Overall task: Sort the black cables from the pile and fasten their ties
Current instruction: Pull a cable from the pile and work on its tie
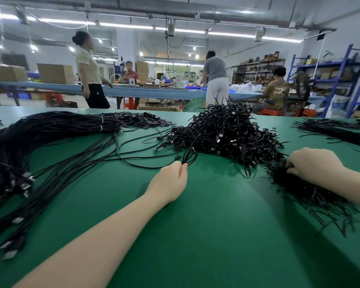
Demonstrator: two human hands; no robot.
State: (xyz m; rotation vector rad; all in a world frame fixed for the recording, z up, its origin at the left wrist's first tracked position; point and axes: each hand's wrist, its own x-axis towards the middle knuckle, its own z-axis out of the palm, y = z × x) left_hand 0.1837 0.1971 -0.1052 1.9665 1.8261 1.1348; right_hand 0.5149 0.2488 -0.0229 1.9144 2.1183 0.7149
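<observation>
Green matting covers the desk (pixel 195 215) in a big workshop, where other people (pixel 215 77) stand or sit at a long blue table (pixel 133 91) behind it. At the middle of the desk, on the far side, lies the pile of tangled black cables (pixel 227 132). On the left side a thick bundle of long straight cables (pixel 50 129) is spread across the mat, with their plugs pointing to the near edge. The left hand (pixel 172 181) pinches a coiled black cable (pixel 189 155) between the thumb and the fingers, just in front of the pile; its loose end runs away to the left over the mat. The right hand (pixel 314 163) rests with curled fingers on a heap of black ties (pixel 303 192) at the right, and it seems to grip some of them. Another heap of thin black pieces (pixel 330 129) lies far right.
</observation>
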